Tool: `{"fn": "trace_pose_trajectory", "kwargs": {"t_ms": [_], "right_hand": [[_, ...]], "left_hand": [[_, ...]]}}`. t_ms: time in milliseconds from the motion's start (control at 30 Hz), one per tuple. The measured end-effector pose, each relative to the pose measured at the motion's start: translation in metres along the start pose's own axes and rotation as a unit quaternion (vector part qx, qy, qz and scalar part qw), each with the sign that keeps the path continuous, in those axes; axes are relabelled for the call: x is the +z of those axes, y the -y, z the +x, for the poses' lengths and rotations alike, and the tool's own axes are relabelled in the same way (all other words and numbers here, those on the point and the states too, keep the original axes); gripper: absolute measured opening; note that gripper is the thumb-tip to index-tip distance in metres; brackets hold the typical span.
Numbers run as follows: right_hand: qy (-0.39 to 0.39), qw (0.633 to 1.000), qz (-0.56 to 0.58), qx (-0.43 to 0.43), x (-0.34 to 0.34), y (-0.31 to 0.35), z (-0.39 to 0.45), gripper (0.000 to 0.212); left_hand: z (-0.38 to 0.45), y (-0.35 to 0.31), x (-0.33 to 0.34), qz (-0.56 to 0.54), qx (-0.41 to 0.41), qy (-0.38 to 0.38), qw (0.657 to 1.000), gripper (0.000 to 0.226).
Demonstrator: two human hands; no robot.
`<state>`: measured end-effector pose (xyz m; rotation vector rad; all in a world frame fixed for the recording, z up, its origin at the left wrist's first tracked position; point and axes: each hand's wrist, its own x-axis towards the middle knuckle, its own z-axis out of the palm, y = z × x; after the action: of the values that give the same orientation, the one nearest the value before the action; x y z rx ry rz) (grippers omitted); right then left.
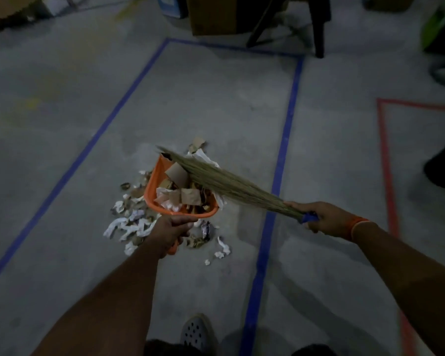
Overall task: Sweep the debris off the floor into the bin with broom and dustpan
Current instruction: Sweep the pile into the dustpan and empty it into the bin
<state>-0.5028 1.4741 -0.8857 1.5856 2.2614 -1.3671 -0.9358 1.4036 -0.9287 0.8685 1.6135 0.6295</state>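
Left hand (pixel 174 228) grips orange dustpan (pixel 152 183) handle; pan full of paper scraps. Right hand (pixel 324 219) holds broom (pixel 224 181), bristles over pan. Debris (pixel 131 224) on floor (pixel 62 124) beside pan.

Orange dustpan (pixel 152 186), blue-handled straw broom (pixel 224 181)

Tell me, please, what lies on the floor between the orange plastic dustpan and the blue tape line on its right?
In the head view, bare grey concrete; only the grass broom crosses above it, from dustpan past tape line.
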Motion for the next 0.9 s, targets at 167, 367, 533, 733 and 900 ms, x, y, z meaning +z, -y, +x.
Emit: {"fn": "trace_pose_trajectory", "kwargs": {"t_ms": [167, 367, 533, 733, 900], "right_hand": [[-0.050, 0.997, 0.042, 0.046, -0.100, 0.018, -0.093, 0.071], [-0.119, 0.982, 0.101, 0.103, -0.205, -0.024, -0.200, 0.070], [-0.170, 0.967, 0.110, 0.156, -0.280, -0.103, -0.275, 0.064], [-0.206, 0.946, 0.130, 0.214, -0.354, -0.200, -0.363, 0.071], [-0.231, 0.925, 0.158, 0.257, -0.397, -0.285, -0.406, 0.074]], "left_hand": [[-0.027, -0.136, 0.042, 0.039, 0.021, 0.057, 0.997, 0.019], [-0.033, -0.272, 0.156, 0.076, 0.038, 0.105, 0.991, 0.018], [-0.031, -0.347, 0.288, 0.085, 0.076, 0.135, 0.984, 0.019], [-0.007, -0.408, 0.457, 0.094, 0.089, 0.202, 0.971, 0.019], [0.035, -0.449, 0.584, 0.136, 0.099, 0.246, 0.955, 0.018]]}}
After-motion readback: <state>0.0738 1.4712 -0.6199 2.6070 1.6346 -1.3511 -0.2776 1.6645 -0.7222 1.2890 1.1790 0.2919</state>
